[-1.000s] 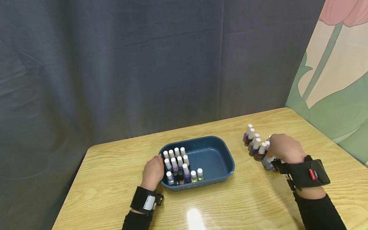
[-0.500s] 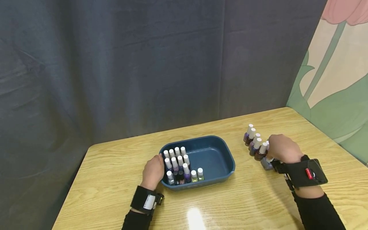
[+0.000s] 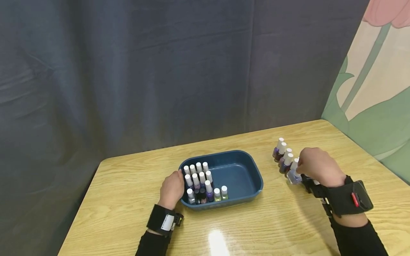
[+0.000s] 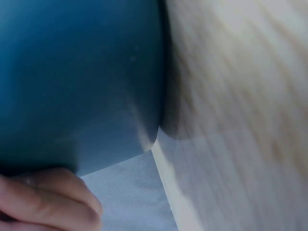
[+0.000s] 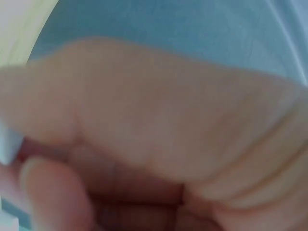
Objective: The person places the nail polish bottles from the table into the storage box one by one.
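Observation:
My left hand [image 3: 172, 189] grips the left end of a dark blue plastic tray [image 3: 246, 199]. In the left wrist view, curled fingers [image 4: 57, 197] lie against the tray's wall [image 4: 86, 96]. Inside the tray, white-capped nail polish bottles [image 3: 209, 192] stand in rows on the left side. My right hand [image 3: 320, 166] pinches the white cap of a pale grey-blue nail polish bottle [image 3: 293, 177] at the right of the table. A bit of white cap [image 5: 8, 144] shows between thumb and fingers in the right wrist view; the hand hides the rest.
Several more white-capped nail polish bottles [image 3: 286, 165] stand in a slanting group beside my right hand, some partly hidden behind it. The wooden table [image 3: 256, 231] backs onto a dark curtain [image 3: 179, 71]. A flower-painted wall [image 3: 378, 106] rises at the right.
My right hand has shifted slightly, and the pale bottle in its grip has come up and left, now overlapping the brown bottle. My left hand stays on the tray.

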Demonstrator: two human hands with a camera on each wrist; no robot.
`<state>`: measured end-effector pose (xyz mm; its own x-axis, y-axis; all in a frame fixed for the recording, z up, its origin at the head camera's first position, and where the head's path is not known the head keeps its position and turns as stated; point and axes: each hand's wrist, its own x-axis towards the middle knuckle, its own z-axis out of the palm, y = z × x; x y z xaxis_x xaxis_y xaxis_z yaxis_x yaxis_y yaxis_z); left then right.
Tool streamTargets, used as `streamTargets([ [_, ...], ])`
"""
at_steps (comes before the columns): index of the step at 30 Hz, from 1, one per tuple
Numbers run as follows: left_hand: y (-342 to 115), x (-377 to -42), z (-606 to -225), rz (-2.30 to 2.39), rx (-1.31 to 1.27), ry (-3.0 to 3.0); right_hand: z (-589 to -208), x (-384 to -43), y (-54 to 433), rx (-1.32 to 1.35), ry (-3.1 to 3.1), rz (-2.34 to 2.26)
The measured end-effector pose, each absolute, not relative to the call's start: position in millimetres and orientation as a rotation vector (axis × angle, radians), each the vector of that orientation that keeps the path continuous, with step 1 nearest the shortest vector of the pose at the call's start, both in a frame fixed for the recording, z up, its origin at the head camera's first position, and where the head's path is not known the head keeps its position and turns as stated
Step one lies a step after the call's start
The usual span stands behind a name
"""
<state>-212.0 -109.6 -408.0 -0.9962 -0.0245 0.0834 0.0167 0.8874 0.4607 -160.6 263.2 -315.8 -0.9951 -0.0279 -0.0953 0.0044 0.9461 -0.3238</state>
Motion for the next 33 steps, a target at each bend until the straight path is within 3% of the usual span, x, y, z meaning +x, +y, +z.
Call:
streamTargets([
  [12,-106.8,-212.9,-409.4,-0.715,-0.010,-2.947,-315.0,-155.9,226.0,-0.228,3.324,-0.540],
  [25,-103.7,-211.9,-406.7,-0.731,-0.001,-2.948,-321.9,-140.7,162.7,-0.639,3.387,-0.707],
  [33,-99.9,-212.3,-408.4,-0.706,0.000,-2.971,-339.5,-144.6,134.3,-0.647,3.316,-0.632],
])
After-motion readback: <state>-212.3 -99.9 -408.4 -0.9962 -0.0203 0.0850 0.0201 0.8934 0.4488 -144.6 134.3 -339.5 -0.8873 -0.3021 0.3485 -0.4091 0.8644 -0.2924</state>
